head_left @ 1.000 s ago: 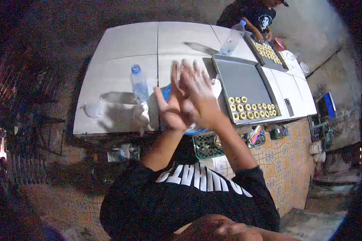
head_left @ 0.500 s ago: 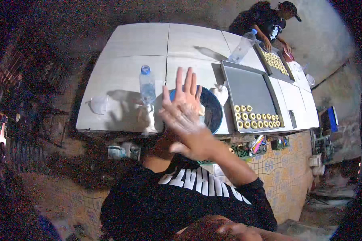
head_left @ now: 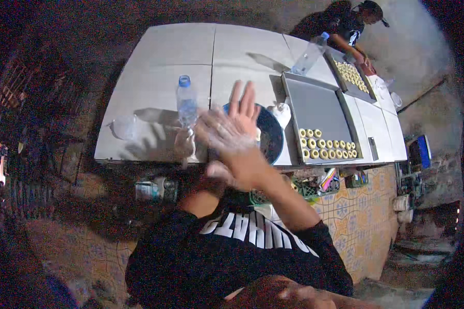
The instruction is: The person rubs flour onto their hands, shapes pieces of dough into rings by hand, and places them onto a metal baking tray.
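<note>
My left hand [head_left: 243, 105] is raised palm up over a dark blue bowl [head_left: 273, 144], its fingers stretched out. My right hand [head_left: 227, 139], white with powder and blurred, lies across the left palm with fingers extended; whatever may be between the palms is hidden. Left of the bowl stands a plastic bottle [head_left: 185, 103] with a blue neck. A white bag [head_left: 280, 114] sits at the bowl's right. Further right, a metal tray [head_left: 319, 105] holds several pale dough rings [head_left: 323, 153] along its near end.
A clear bag [head_left: 122, 129] lies at the left of the tiled table [head_left: 175, 45]. A larger bottle [head_left: 307, 59] leans near the back. A co-worker [head_left: 335, 26] reaches over a second tray [head_left: 360, 89] of rings. Crates [head_left: 309, 188] sit under the table.
My right hand has moved left and down across the left palm since a second ago, staying there since half a second ago. The co-worker has bent further over the far tray.
</note>
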Available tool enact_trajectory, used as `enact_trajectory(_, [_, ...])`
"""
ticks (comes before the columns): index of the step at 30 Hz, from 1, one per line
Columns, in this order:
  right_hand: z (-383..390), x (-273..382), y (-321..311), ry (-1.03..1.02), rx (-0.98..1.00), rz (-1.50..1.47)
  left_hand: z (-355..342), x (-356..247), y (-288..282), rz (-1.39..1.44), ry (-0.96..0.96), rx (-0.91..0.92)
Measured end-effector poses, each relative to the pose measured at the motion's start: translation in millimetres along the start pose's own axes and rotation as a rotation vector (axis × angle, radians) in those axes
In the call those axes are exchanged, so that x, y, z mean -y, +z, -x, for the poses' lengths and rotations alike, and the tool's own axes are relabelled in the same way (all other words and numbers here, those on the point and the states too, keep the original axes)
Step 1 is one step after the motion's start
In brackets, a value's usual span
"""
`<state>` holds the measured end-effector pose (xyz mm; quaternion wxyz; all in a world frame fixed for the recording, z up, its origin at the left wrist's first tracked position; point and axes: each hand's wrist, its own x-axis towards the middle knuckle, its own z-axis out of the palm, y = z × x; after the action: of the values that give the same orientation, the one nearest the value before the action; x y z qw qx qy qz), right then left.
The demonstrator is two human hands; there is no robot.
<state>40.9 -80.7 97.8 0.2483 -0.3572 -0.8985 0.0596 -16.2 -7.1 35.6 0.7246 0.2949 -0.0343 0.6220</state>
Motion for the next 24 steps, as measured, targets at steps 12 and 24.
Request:
enact_trajectory(12, [7,-29,2,0.11,-0.073,-0.137,22,-22,19,-0.16,-0.036,-0.024])
enact_trajectory(24, [15,-37,9,0.107,-0.117,-0.425,23,-11,7,-0.036,0.08,-0.122])
